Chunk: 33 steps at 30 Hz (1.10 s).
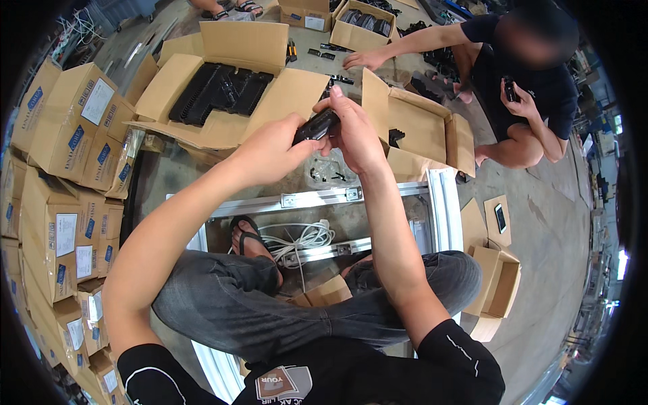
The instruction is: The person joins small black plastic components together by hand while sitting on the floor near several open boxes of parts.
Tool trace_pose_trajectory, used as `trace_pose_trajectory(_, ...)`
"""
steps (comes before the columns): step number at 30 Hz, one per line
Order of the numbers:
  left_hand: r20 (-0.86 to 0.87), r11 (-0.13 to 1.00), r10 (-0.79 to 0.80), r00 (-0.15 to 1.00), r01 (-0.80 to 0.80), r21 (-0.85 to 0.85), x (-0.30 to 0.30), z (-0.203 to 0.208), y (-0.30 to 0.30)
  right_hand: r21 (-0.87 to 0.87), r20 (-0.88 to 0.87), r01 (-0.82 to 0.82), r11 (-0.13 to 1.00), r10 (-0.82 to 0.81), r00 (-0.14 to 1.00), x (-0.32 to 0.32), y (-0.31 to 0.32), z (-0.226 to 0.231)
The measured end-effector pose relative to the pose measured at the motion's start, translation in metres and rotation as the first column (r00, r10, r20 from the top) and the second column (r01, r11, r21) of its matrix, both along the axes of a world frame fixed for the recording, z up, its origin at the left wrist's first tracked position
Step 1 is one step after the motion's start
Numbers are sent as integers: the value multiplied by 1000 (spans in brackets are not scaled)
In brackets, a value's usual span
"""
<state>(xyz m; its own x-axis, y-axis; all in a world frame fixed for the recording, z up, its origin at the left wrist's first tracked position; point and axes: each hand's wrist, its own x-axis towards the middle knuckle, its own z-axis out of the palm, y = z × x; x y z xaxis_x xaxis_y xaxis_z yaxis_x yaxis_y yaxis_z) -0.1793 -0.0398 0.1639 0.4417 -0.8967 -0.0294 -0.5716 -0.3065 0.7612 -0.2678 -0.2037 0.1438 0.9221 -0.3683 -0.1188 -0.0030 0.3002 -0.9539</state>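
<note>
Both of my hands meet in front of me around a small black part [317,127] with a glossy, rounded body; its exact kind does not show. My left hand [273,150] grips its near end with the thumb along it. My right hand [354,131] wraps its far end, thumb pointing up. Just below the hands lies a clear plastic bag [329,170] with small black pieces in it. To the left, an open carton [192,138] holds rows of black parts [221,93]. An open carton [422,120] with a few black pieces stands to the right.
I sit over a silver aluminium frame [444,209], with a coiled white cable [307,235] inside it. Stacked cartons [71,135] line the left. A co-worker [523,88] crouches at the right, holding a black part. A phone [500,218] lies on cardboard near a small open box [496,283].
</note>
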Motion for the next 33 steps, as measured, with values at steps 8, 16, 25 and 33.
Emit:
trace_pose_trajectory(8, -717, 980, 198, 669, -145, 135, 25, -23, 11, -104, -265, 62, 993, -88, 960, 39, -47, -130)
trace_pose_trajectory(16, -766, 988, 154, 624, -89, 126, 29, -15, 21, -545, -833, -669, 505, -240, 498, 33, -82, -306)
trace_pose_trajectory(25, -737, 976, 205, 644, -80, 202, 35, -13, 21, -627, -777, -629, 459, -425, 464, 22, -63, -347)
trace_pose_trajectory(33, -772, 991, 132, 621, -93, 95, 36, -1, 22, -379, -909, -859, 343, -313, 276, 35, -62, -350)
